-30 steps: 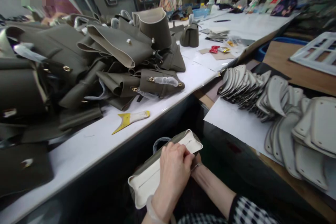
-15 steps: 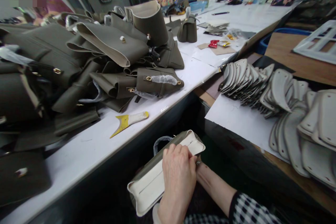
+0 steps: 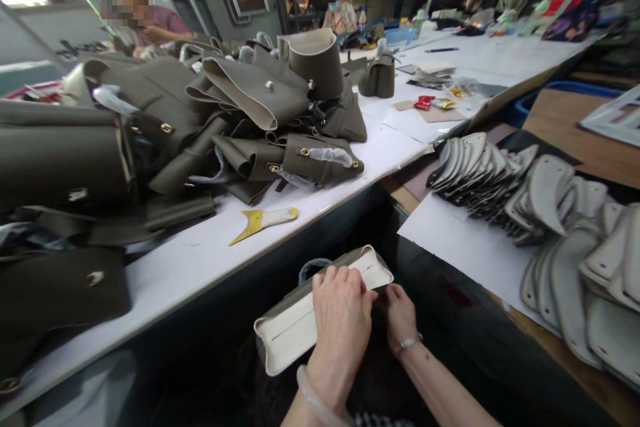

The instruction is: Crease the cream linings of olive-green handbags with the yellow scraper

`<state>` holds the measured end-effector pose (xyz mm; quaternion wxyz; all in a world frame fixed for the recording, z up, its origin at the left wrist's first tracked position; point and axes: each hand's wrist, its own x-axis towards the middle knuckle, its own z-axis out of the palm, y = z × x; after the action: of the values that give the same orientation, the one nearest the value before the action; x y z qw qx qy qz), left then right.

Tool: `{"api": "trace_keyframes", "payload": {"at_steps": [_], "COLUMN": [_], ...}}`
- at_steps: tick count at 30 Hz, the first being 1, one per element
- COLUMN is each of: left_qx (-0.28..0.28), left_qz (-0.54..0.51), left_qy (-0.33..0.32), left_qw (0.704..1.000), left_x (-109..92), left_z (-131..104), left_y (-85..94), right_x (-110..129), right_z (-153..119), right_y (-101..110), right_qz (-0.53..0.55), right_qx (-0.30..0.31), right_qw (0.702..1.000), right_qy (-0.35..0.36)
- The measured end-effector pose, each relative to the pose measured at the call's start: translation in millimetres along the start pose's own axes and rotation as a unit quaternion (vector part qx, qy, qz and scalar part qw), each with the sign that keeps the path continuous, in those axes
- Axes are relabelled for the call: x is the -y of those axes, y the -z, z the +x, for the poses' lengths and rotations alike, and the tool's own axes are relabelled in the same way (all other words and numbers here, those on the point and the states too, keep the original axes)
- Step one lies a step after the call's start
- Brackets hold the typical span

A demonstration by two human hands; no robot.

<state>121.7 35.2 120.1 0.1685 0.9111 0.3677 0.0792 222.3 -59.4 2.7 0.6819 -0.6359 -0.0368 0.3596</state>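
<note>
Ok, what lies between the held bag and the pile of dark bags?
In the head view, a yellow-and-white tool lies on the white table between the pile of dark bags and the held bag, followed by the table's front edge.

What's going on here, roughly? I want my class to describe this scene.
A seated-height view shows a person working over a bag just off the edge of a white table, its pale face up. The left hand lies across that face; the right hand is at its near side, its grip unclear. A pile of bags and a yellow-white tool lie on the table, pale pieces to the right. Another person is beyond the pile.
</note>
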Motion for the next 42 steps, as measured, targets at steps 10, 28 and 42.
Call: {"api": "trace_keyframes", "payload": {"at_steps": [10,28,42], "left_qx": [-0.03,-0.055,-0.123], "left_qz": [-0.016,-0.037,-0.058], "left_qy": [0.028,0.075,0.116], "left_qw": [0.999,0.995,0.984], "left_x": [1.2,20.2,40.2], "left_z": [-14.0,-44.8,-83.7], "left_y": [-2.5,5.7,11.8], "right_x": [26.4,5.7,-7.7], "right_z": [-54.3,-64.4,-83.3], "right_y": [10.9,-20.0,-36.2], "right_qz": [-0.431,-0.448,-0.421], "right_qx": [0.056,0.066,0.128], "right_qw": [0.72,0.673,0.663], "right_qy": [0.542,0.585,0.605]}}
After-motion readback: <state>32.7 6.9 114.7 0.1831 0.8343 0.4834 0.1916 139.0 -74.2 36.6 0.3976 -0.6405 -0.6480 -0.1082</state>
